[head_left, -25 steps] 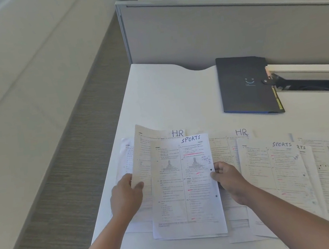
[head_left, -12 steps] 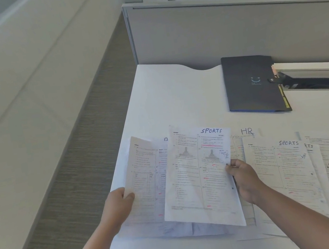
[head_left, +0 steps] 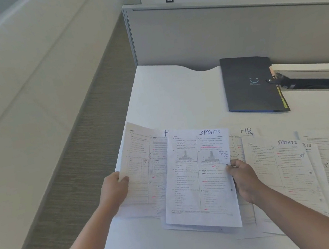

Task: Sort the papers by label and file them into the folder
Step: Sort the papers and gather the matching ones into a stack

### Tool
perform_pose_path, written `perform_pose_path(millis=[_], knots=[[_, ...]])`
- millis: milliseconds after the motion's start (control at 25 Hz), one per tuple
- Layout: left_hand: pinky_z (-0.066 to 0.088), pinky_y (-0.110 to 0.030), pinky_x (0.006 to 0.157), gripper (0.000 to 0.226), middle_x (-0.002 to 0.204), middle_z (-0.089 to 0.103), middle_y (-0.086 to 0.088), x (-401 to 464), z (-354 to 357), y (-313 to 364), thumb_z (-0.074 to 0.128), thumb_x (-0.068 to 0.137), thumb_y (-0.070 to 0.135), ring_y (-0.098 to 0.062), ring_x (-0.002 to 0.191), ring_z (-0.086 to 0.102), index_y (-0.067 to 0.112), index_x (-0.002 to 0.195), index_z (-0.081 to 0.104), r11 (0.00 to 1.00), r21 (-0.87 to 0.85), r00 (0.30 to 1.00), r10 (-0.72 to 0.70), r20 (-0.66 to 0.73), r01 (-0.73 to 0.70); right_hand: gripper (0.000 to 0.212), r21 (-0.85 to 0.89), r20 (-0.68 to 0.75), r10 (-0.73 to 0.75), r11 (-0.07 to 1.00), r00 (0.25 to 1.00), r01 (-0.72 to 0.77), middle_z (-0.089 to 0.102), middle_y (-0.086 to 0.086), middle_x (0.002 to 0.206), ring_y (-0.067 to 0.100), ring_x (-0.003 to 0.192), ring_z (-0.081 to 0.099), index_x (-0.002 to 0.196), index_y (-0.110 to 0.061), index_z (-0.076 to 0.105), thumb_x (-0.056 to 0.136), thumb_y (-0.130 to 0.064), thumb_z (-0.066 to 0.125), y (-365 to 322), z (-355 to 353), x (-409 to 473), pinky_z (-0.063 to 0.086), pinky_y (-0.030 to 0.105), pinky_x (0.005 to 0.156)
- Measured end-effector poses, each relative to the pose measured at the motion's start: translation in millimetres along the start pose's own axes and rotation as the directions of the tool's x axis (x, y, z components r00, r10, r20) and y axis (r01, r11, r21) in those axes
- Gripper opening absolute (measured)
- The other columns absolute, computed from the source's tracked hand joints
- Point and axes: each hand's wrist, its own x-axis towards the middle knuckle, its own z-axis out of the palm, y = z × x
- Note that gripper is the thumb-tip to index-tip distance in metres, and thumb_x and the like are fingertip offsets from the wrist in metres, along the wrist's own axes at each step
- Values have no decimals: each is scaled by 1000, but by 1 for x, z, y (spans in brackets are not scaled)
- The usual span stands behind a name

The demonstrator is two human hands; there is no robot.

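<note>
The SPORTS sheet [head_left: 199, 174] is pinched at its right edge by the right hand [head_left: 243, 178], thumb on top, its long axis running away from the person. The left hand [head_left: 115, 192] grips the left edge of a second sheet [head_left: 142, 170] whose label is mostly covered. The other SPORTS page [head_left: 281, 166] lies to the right, nearer the right hand; the dark folder [head_left: 249, 86] sits closed, farther back on the desk [head_left: 176, 92].

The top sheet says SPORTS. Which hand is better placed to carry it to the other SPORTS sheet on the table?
Probably the right hand. It pinches the right edge of the top sheet, and the other SPORTS sheet lies just to its right. The left hand holds another sheet on the far side.
</note>
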Motion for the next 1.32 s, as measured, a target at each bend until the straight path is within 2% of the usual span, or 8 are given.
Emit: perform_pose_path(millis=[160,320,440,600,720,840,1040,1320], knots=[[54,-39,72,19,95,75,-20,0,-10,-18,58,98,14,-35,81,71,-2,97,70,999,39,998,-27,63,24,14,-11,-40,2,1000,999,-3,78,10,102,32,92,74,107,-10,69,104,-6,57,-2,-3,-4,61,41,71],[60,-53,80,18,92,77,-15,-5,-7,-27,59,97,17,-39,90,73,4,92,70,997,70,997,-38,63,33,13,-58,-77,-12,998,997,8,77,9,106,32,95,73,106,-12,69,104,-8,57,1,-4,-1,61,44,78],[60,-54,81,18,91,76,-14,-5,-4,-25,60,97,19,-38,89,73,5,92,69,998,61,998,-30,60,26,17,-139,-93,-31,990,995,18,77,9,107,33,97,74,104,-15,71,105,-11,54,2,-1,0,62,56,87],[59,-47,76,16,88,74,-11,-8,1,-21,60,98,17,-33,85,70,6,90,67,998,48,999,-49,-8,49,18,-209,-121,-56,977,991,30,77,14,103,44,99,73,102,-7,69,104,-13,52,3,0,1,59,67,82],[55,-41,73,15,89,71,-12,-7,-1,-15,59,98,16,-33,85,67,4,91,65,998,36,994,-53,-98,57,19,-218,-139,-69,975,988,37,77,13,103,44,100,72,101,-8,69,104,-14,50,4,-3,3,59,67,83],[53,-40,70,16,91,73,-15,-4,-2,-12,58,97,15,-37,89,68,2,92,65,998,41,996,-44,-73,47,19,-200,-149,-69,979,986,38,76,13,107,42,100,72,99,-13,69,105,-14,51,0,-8,3,58,67,85],[61,-52,76,20,94,75,-16,-2,-2,-14,57,97,19,-40,90,72,0,99,66,995,99,1000,-25,6,24,18,-136,-147,-60,990,987,39,76,10,109,36,100,73,105,-17,70,104,-13,53,-1,-16,4,61,61,87],[48,-34,59,18,87,71,-15,-7,7,-10,55,98,15,-36,78,67,0,90,63,990,138,1000,16,-26,-12,19,-140,-125,-52,990,991,34,77,9,109,34,100,73,105,-15,70,105,-11,52,0,-20,1,61,57,89]])
